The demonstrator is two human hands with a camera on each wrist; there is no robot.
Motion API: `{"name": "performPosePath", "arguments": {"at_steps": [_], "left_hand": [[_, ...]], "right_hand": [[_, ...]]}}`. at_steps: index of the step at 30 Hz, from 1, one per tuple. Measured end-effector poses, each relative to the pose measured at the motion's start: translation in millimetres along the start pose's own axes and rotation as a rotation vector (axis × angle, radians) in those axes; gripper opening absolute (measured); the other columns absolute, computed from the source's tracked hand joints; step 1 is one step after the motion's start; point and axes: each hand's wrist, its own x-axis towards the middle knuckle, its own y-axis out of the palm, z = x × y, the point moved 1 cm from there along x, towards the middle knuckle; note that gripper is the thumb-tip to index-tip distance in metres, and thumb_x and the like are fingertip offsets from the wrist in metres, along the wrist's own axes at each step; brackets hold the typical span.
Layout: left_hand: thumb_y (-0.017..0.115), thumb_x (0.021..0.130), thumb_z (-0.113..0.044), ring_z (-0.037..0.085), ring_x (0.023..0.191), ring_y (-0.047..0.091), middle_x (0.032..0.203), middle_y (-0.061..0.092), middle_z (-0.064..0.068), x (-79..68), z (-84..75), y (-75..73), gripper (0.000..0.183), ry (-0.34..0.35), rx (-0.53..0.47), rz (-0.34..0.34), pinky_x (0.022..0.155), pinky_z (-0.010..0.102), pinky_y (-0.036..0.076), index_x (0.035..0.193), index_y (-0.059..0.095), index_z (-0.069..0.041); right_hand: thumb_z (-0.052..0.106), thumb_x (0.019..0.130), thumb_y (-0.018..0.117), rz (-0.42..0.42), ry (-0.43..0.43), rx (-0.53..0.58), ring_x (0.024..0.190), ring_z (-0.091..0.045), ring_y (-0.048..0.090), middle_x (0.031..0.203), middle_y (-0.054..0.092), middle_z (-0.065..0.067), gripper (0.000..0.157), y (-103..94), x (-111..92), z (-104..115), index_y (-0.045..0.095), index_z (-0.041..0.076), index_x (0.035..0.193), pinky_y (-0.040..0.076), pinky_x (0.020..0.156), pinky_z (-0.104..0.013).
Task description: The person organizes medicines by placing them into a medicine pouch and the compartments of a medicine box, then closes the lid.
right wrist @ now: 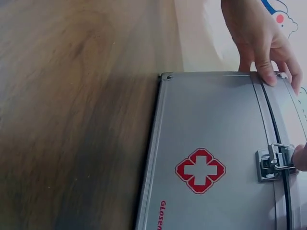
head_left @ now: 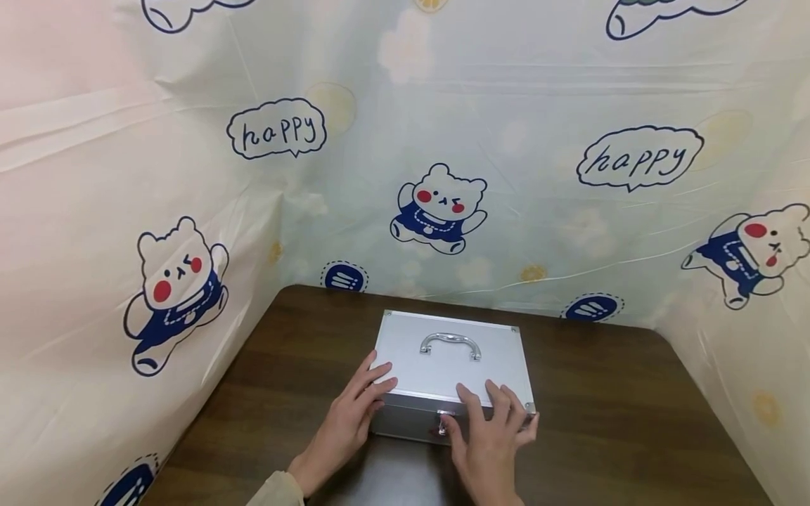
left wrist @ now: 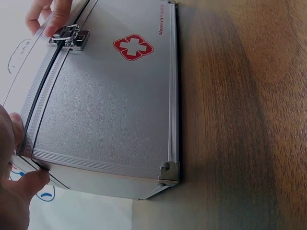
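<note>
A silver first-aid case [head_left: 405, 414] with a red-and-white cross stands on the table, its lid down. A metal carrying handle [head_left: 451, 339] lies across the lid. My left hand [head_left: 344, 414] holds the case's front left corner, fingers over the lid's edge, thumb at the front seam in the right wrist view. My right hand [head_left: 490, 443] grips the lid's front edge, its bent fingers on top and its thumb touching the latch [left wrist: 72, 38]. The latch's wire loop [right wrist: 274, 152] spans the seam. What lies inside the case is hidden.
Dark wooden table [head_left: 601, 422] surrounds the case. A pale curtain [head_left: 538, 232] printed with bears and the word "happy" hangs behind the table and along both sides. The case stands close to the table's back edge.
</note>
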Motion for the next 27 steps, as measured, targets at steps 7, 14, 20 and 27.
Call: {"name": "performPosePath", "arguments": {"at_steps": [7, 14, 20, 27], "left_hand": [[0.075, 0.079, 0.011, 0.029, 0.149, 0.032, 0.148, 0.051, 0.001, 1.1, -1.0, -3.6, 0.068, -0.024, 0.024, 0.000, 0.111, 0.013, 0.026, 0.136, 0.058, -0.023], [0.075, 0.078, 0.011, 0.030, 0.149, 0.033, 0.148, 0.051, 0.000, -0.8, -0.5, -1.3, 0.069, -0.035, 0.036, 0.003, 0.111, 0.013, 0.026, 0.136, 0.059, -0.024], [0.070, 0.087, 0.003, 0.029, 0.149, 0.032, 0.149, 0.050, -0.001, -0.7, -2.6, 2.1, 0.059, -0.037, 0.025, 0.020, 0.111, 0.012, 0.026, 0.137, 0.058, -0.025], [0.055, 0.097, -0.014, 0.029, 0.150, 0.030, 0.148, 0.050, 0.002, 0.6, -1.3, 1.4, 0.042, -0.023, -0.004, 0.009, 0.112, 0.012, 0.026, 0.138, 0.057, -0.022]], "right_hand": [[0.060, 0.077, 0.064, 0.078, -0.034, -0.030, 0.125, -0.044, 0.032, 0.130, 0.047, -0.025, 0.064, -0.9, -2, -4, 0.062, 0.020, 0.126, 0.013, 0.087, -0.086], [0.048, 0.057, 0.091, 0.189, -0.018, -0.085, 0.130, -0.044, 0.030, 0.135, 0.046, -0.024, 0.084, -1.2, -3, -3, 0.059, 0.015, 0.127, 0.011, 0.087, -0.088], [0.047, 0.053, 0.093, 0.222, 0.030, -0.148, 0.134, -0.042, 0.030, 0.137, 0.049, -0.024, 0.086, -1.1, -4, 0, 0.059, 0.011, 0.124, 0.008, 0.089, -0.091], [0.040, 0.051, 0.093, 0.097, -0.017, -0.118, 0.130, -0.042, 0.035, 0.132, 0.051, -0.026, 0.084, 9.3, -8, -4, 0.058, 0.008, 0.121, 0.008, 0.085, -0.092]]}}
